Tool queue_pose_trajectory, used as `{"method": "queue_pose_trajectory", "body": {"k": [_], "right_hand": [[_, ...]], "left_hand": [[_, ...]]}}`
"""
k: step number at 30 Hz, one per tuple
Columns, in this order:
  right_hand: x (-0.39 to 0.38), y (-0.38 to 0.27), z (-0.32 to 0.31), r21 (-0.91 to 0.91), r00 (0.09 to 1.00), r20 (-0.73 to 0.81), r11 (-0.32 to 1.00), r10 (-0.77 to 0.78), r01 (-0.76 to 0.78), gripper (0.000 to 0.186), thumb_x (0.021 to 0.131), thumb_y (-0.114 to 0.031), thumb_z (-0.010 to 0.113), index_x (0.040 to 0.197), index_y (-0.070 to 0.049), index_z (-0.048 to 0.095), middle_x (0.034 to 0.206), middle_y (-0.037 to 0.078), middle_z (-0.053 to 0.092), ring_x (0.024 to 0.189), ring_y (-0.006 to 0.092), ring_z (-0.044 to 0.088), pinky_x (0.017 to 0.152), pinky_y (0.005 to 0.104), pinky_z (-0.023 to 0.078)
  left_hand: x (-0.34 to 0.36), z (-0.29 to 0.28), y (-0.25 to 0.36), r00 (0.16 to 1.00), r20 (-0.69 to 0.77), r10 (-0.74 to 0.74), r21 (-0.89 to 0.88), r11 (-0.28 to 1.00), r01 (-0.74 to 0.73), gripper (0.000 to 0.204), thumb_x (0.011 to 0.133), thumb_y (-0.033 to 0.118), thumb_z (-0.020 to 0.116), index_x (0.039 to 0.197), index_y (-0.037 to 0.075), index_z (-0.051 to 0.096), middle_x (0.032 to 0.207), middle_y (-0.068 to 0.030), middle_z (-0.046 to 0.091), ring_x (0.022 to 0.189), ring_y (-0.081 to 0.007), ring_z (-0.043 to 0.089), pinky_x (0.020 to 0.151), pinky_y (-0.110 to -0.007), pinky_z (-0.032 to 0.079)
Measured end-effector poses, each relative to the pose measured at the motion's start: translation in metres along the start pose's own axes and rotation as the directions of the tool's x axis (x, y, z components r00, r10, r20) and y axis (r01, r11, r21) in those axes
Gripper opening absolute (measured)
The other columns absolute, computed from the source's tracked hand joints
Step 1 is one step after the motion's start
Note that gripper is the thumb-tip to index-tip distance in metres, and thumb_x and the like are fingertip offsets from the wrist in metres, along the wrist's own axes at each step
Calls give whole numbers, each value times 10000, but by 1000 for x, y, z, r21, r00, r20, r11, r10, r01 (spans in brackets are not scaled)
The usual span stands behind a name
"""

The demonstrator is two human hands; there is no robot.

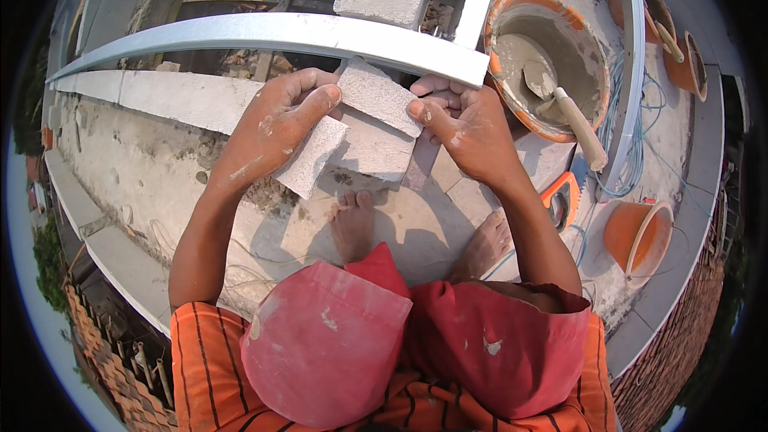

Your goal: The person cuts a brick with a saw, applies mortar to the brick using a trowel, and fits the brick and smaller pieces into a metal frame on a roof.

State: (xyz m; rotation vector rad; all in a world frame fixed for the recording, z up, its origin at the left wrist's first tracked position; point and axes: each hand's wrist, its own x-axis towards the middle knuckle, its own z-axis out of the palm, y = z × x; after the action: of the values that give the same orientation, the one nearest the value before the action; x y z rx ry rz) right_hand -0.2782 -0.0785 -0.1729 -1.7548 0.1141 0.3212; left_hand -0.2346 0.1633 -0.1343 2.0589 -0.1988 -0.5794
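Between my hands is a cut piece of pale grey aerated concrete block [378,101], tilted just under the metal beam [280,30]. My left hand [282,122] grips its left edge with the thumb on top. My right hand [468,126] pinches its right end between thumb and fingers; some fingertips are hidden. Directly below lies a larger pale block [376,149], partly covered by the held piece. A wedge-shaped block piece [310,158] sits beside my left wrist. Both hands carry grey smears.
An orange-rimmed bucket [588,32] of wet mortar, with a trowel [572,116] in it, stands at the right. Near my right forearm are an orange-handled saw [562,198] and an orange bucket [638,234]. Blue cord [632,156] loops around an upright metal post [628,72]. Rooftops drop away beyond the ledge.
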Motion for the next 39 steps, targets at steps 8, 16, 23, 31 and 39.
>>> {"method": "queue_pose_trajectory", "body": {"k": [8,16,23,31,39], "right_hand": [[14,11,15,-192,993,-110,981,-50,28,269,889,-152,674,1060,55,676,837,122,687,659,132,612,638,278,505],[12,15,13,-241,994,-101,970,-36,11,271,879,-109,661,1110,31,675,963,163,722,897,195,688,816,319,526],[16,12,16,-502,978,-105,858,-181,105,196,868,-122,648,1001,7,712,847,142,704,787,201,672,742,329,520],[12,20,12,-119,971,-157,979,-183,165,250,913,-177,638,1061,16,695,881,92,704,732,144,616,675,287,496],[-28,39,-43,-27,940,335,997,-64,77,266,928,-247,618,1022,-13,703,828,87,674,731,124,583,673,282,470]], "left_hand": [[14,-16,9,996,-40,-80,439,894,90,494,902,416,551,983,-49,694,864,-156,680,831,-239,620,806,-354,461],[32,-20,12,993,33,-115,580,811,75,469,855,418,599,916,-24,743,774,-200,683,705,-253,627,717,-371,482],[44,-24,13,988,44,-150,623,777,90,460,854,398,603,924,-39,731,707,-195,668,641,-251,606,666,-382,469],[34,-27,-6,998,-33,-48,278,959,55,534,905,465,531,1003,-32,702,855,-213,666,791,-254,618,764,-376,464],[7,-33,-11,956,261,-136,-274,939,209,443,903,325,574,1223,17,575,1049,-79,633,949,-161,625,867,-276,499]]}}
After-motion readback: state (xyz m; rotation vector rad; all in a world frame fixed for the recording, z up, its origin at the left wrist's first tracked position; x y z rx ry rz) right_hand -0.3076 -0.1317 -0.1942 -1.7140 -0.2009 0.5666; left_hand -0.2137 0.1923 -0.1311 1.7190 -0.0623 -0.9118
